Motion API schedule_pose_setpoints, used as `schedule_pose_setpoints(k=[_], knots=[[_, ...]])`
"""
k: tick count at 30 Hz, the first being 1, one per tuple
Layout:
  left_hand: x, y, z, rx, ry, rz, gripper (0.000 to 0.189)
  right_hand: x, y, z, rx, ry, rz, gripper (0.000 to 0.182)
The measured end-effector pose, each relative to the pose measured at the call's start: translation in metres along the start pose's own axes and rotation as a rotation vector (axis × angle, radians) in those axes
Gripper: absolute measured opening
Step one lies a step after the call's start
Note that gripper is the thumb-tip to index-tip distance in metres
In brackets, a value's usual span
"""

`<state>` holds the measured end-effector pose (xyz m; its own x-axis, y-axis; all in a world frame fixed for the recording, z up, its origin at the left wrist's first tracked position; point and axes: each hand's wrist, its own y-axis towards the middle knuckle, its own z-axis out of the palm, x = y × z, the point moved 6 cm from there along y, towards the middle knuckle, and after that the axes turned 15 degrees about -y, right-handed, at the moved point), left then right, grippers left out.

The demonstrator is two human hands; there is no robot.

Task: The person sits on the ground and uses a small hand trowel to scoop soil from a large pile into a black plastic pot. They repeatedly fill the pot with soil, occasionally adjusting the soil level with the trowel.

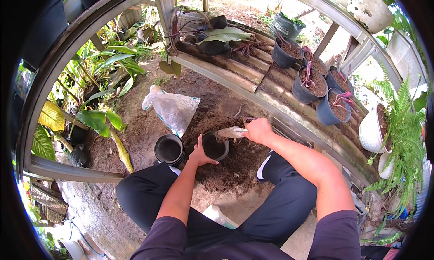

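Observation:
My left hand (200, 153) grips the near-left rim of a black plastic plant pot (215, 150) standing on the soil. In my right hand (256, 130) is the handle of a metal hand trowel (231, 132). Its blade, carrying some dark soil, reaches over the pot's far right rim. Loose brown potting soil (234, 173) is heaped around the pot. Just left of it stands a stack of black pots (169, 149), the top one with nothing visible inside. Beyond them a crumpled plastic bag (174, 109) lies on the ground.
Ahead to the right, a corrugated bench (244, 65) bears several potted cuttings (308, 85) in dark pots. A white pot (374, 128) with a fern (401, 141) stands at right. Leafy plants (112, 66) grow at left, beside a metal frame (74, 168). A whitish bag (217, 215) lies between my legs.

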<state>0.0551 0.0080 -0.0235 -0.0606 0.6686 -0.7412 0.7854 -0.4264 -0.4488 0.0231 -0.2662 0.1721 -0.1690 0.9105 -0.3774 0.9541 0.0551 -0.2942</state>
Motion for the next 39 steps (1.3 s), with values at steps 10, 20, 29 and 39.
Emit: schedule_pose_setpoints(k=[10, 20, 29, 39], knots=[[0.013, 0.001, 0.001, -0.002, -0.191, 0.053, 0.176, -0.033, -0.034, 0.142, 0.559, 0.313, 0.266, 0.076], [0.007, 0.0, -0.005, 0.006, -0.206, 0.03, 0.175, 0.158, -0.11, 0.286, 0.594, 0.848, 0.759, 0.07], [0.006, 0.002, -0.006, -0.033, -0.176, 0.027, 0.174, 0.252, -0.082, 0.274, 0.571, 1.094, 0.859, 0.059], [0.0, 0.004, -0.002, -0.016, -0.183, 0.039, 0.174, 0.246, -0.07, 0.337, 0.695, 1.878, 0.875, 0.055]])
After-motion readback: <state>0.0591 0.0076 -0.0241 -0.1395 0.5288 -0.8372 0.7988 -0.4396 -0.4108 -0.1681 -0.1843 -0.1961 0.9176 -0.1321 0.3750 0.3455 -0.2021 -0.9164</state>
